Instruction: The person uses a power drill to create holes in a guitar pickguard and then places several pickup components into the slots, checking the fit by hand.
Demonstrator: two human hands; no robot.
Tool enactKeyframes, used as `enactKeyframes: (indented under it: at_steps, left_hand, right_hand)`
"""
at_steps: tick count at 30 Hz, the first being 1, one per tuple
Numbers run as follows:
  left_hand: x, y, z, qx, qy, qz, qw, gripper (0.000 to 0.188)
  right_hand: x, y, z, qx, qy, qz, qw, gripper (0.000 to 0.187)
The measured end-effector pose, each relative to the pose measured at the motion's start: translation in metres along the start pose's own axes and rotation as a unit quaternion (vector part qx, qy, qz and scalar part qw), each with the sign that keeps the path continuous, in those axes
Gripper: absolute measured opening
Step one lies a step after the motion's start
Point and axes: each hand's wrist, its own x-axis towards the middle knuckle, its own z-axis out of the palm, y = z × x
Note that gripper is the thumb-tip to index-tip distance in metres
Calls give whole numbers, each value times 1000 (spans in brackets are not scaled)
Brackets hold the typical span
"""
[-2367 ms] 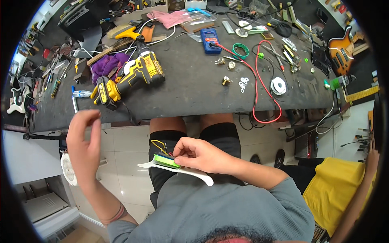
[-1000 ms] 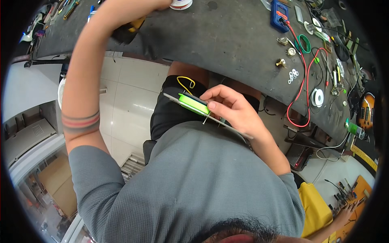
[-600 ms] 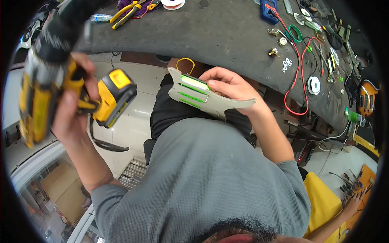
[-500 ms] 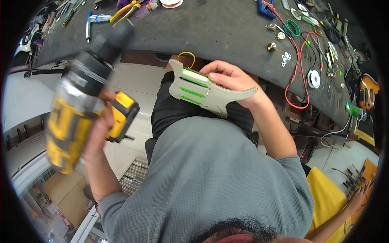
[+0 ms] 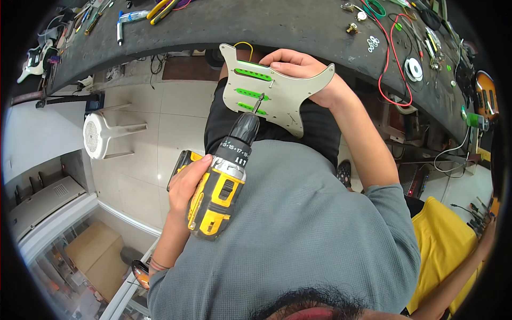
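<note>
My left hand (image 5: 185,184) is wrapped round the grip of a yellow and black cordless drill (image 5: 217,200). Its long bit points up and away, with the tip over the right end of the middle green pickup; contact cannot be told. My right hand (image 5: 306,69) grips the far edge of a cream guitar pickguard (image 5: 290,96), thumb on its face and the other fingers partly hidden behind it. Three green pickups, among them the middle pickup (image 5: 248,94), sit in its slots. A screw (image 5: 272,84) stands up near the far pickup. A yellow wire (image 5: 245,45) loops out at the back.
The dark workbench (image 5: 202,26) runs across ahead, bearing yellow-handled pliers (image 5: 161,9), a red cable (image 5: 392,64), white washers (image 5: 372,44) and a solder spool (image 5: 413,69). A white stool (image 5: 98,136) lies at left. A person in yellow (image 5: 440,250) is close at right.
The drill has swung from the far left to the right, its bit coming over the pickguard. The pickguard has been raised slightly and faces me more squarely.
</note>
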Motion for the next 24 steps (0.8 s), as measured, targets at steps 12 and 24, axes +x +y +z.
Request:
enactKeyframes:
  at_steps: [12, 24]
  left_hand:
    - [6, 3, 9, 25, -4, 24, 999, 57]
    - [4, 4, 12, -6, -6, 2, 1000, 54]
  right_hand:
    - [-5, 4, 2, 2, 8, -24, 1000, 35]
    - [-4, 7, 7, 33, 31, -23, 999, 32]
